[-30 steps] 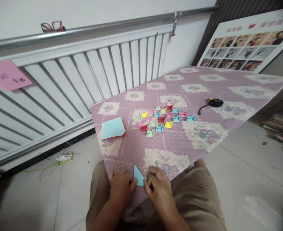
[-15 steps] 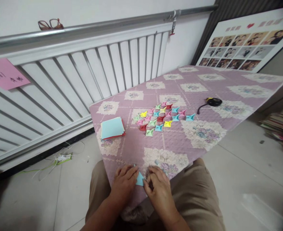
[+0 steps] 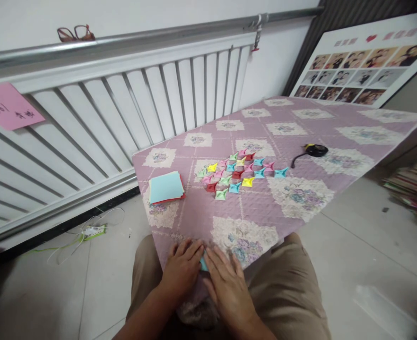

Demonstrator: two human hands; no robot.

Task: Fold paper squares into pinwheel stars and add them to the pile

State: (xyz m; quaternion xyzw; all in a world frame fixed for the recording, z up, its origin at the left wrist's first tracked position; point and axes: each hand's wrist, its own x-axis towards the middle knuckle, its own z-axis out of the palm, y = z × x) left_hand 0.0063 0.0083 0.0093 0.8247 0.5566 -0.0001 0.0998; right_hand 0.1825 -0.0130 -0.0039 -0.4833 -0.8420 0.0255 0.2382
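A small blue paper [image 3: 204, 263] lies at the near corner of the table, mostly covered by both hands. My left hand [image 3: 183, 267] rests flat on its left side with the fingers stretched out. From the right, my right hand [image 3: 226, 278] lies flat over the paper, fingers extended and pressing on it. Several small folded paper pieces [image 3: 237, 174] in pink, red, green, yellow and blue stand in rows at the middle of the table. To their left sits a stack of paper sheets [image 3: 166, 187], light blue on top with red beneath.
The table [image 3: 197, 217] has a purple flowered cloth. A black and yellow object [image 3: 315, 150] with a strap lies on its right part. Behind stand a white radiator [image 3: 166, 104] and a photo board [image 3: 353, 71]. Glasses [image 3: 75, 34] rest on the pipe.
My right hand has gone from bent, pinching fingers at the blue paper's right edge to lying flat over it. Less of the paper shows now.
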